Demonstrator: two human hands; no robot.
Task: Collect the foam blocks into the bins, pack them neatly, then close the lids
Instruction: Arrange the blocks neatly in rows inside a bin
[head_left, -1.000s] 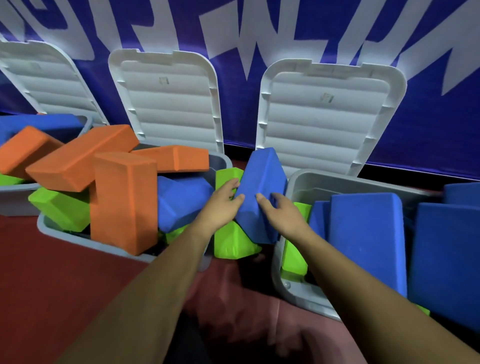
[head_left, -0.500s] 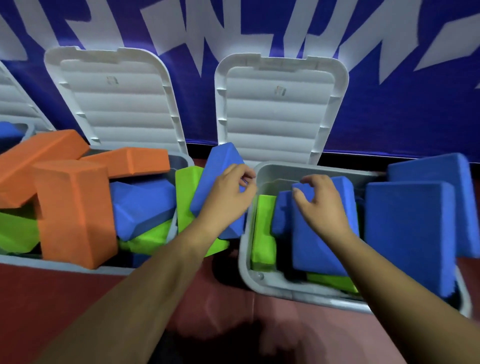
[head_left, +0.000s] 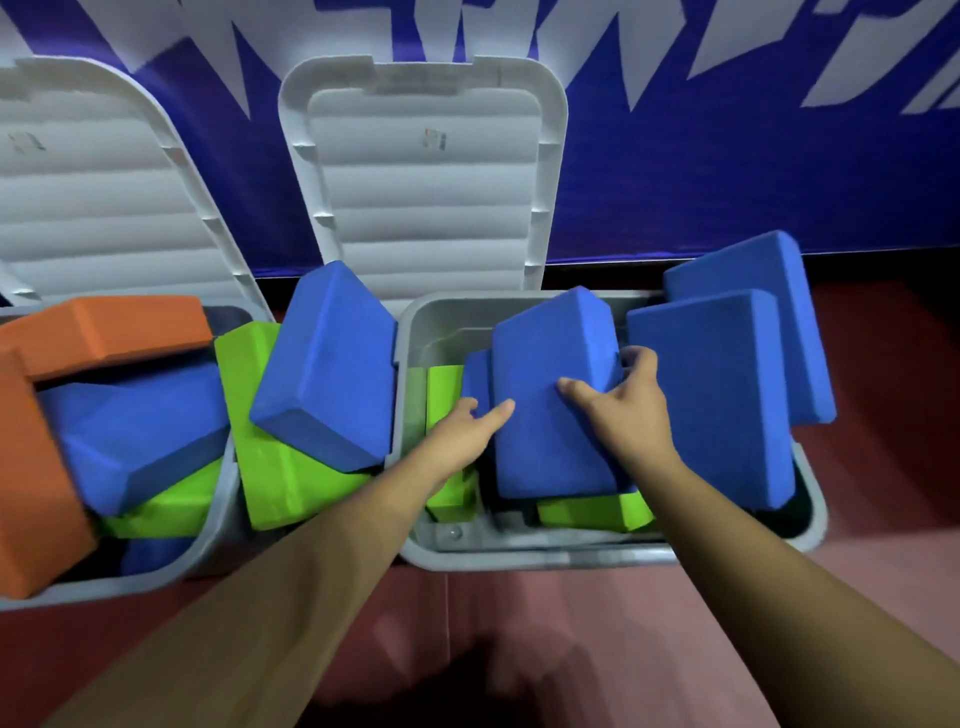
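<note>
Fingers (head_left: 636, 358) of the right hand (head_left: 628, 415) curl over the right edge of the held block (head_left: 550, 415), with the thumb flat on its face. At the block's left edge the left hand (head_left: 460, 434) lays one straight finger (head_left: 498, 413) on the face. Its other fingers are hidden, so their grip cannot be told.

Writing: the banner (head_left: 727, 156) behind the bins is blue with large white letters, cropped and unreadable. Each lid bears a small mark, too blurred to read.

Held block: blue foam, rectangular, with a matte, finely grained surface. It stands tilted in the middle of the right bin (head_left: 519, 553), its top leaning toward the far wall. Its lower end sits over a flat green block (head_left: 592, 512), and an upright green block (head_left: 444, 395) stands at the bin's left wall. Two more blue blocks (head_left: 711, 395) (head_left: 753, 280) stand on edge at the bin's right end, reaching above the rim.

Right lid (head_left: 426, 197): grey, ribbed, open and upright against the banner.

Left bin (head_left: 218, 525): grey, its lid (head_left: 93, 197) also open, holding orange blocks (head_left: 109, 327) (head_left: 31, 467), a blue slab (head_left: 135, 436) and green pieces in disorder.

Over the gap between the bins a loose blue block (head_left: 332, 369) lies tilted on a large green block (head_left: 280, 467).

Both bins stand on a red floor (head_left: 883, 597).
</note>
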